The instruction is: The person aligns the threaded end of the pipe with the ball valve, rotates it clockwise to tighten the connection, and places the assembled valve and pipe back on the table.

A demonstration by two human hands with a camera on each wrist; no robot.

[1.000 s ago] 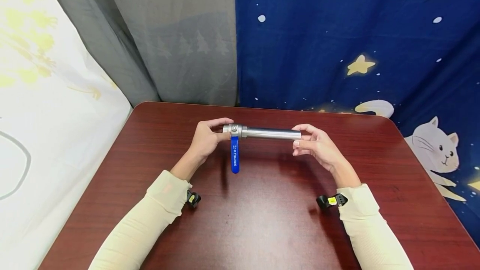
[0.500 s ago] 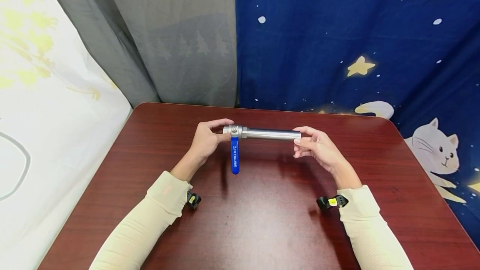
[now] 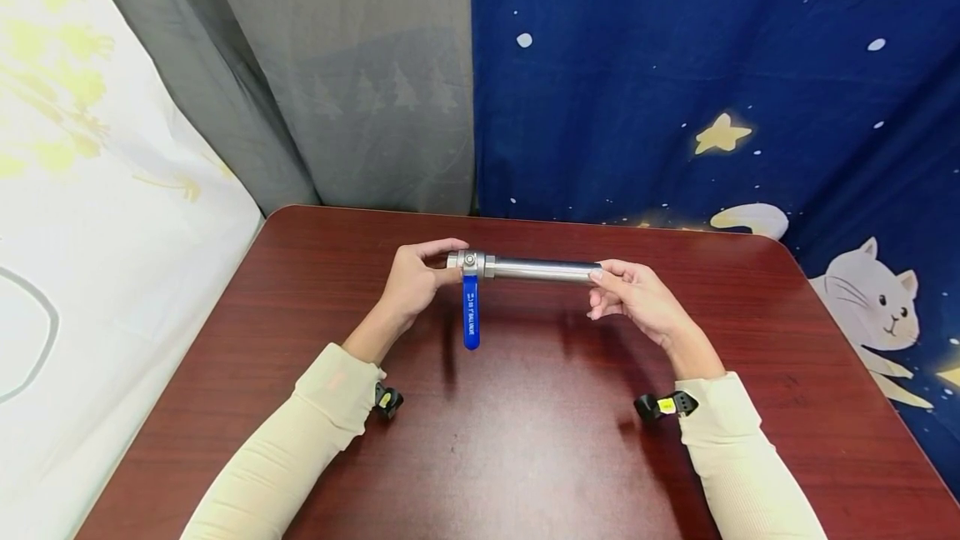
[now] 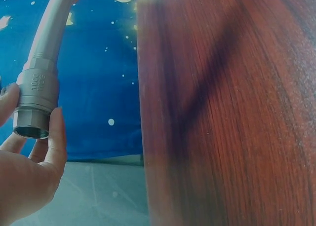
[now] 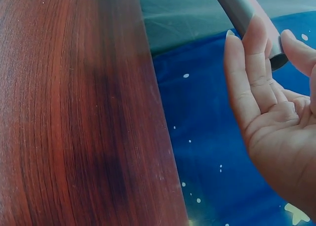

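Observation:
My left hand (image 3: 412,280) grips a steel ball valve (image 3: 469,260), thumb on the near side and fingers on the far side. From the valve, a blue lever handle (image 3: 471,313) points toward me. A smooth steel pipe (image 3: 543,269) runs rightward out of the valve's hex end, nearly level above the table. At the pipe's far right end, my right hand (image 3: 636,294) pinches it between thumb and fingers. The left wrist view shows the valve body (image 4: 38,88) and its open hex end; the right wrist view shows the pipe's open end (image 5: 279,61) among the fingers.
Beneath the hands lies a dark red wood-grain table (image 3: 495,440), marked by their shadows. Behind it hang a grey curtain (image 3: 360,73) and a blue star-patterned curtain (image 3: 615,90). White patterned fabric (image 3: 112,273) covers the left side.
My right thumb and fingers have shifted slightly around the pipe's end, the thumb now lying higher over it. The left hand and the valve stay almost in place.

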